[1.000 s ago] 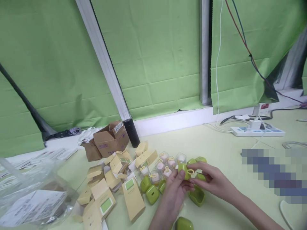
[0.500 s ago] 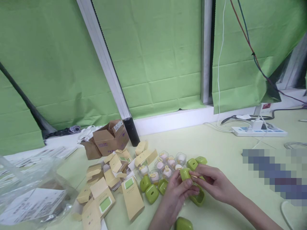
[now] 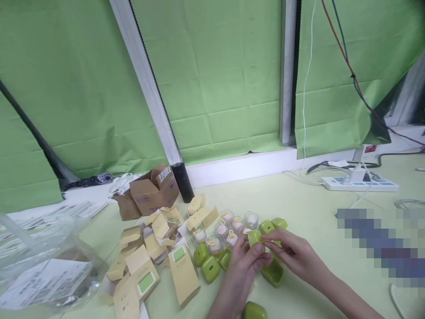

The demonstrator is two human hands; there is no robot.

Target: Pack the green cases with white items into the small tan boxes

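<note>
A small green plastic case (image 3: 254, 237) is gripped in my left hand (image 3: 245, 261), whose fingers curl round it. At the case's right side, my right hand (image 3: 297, 252) pinches a thin yellowish piece (image 3: 265, 241), mostly hidden by the fingertips. Below the hands sits an open hollow green case (image 3: 273, 272). More green cases with slots, one of them here (image 3: 210, 269), lie left of my left hand. Beyond the hands stand several clear boxes (image 3: 215, 243) with pale contents and yellow loops.
Opened yellow cartons (image 3: 184, 274) are heaped on the left, before a brown cardboard box (image 3: 152, 195) and a black cylinder (image 3: 183, 182). A clear plastic bag (image 3: 49, 274) lies far left. A power strip (image 3: 360, 184) with cables sits at the back right.
My right fingertips have shifted slightly left and closed nearer to the green case, covering more of the yellowish piece. The case has turned slightly in my left hand.
</note>
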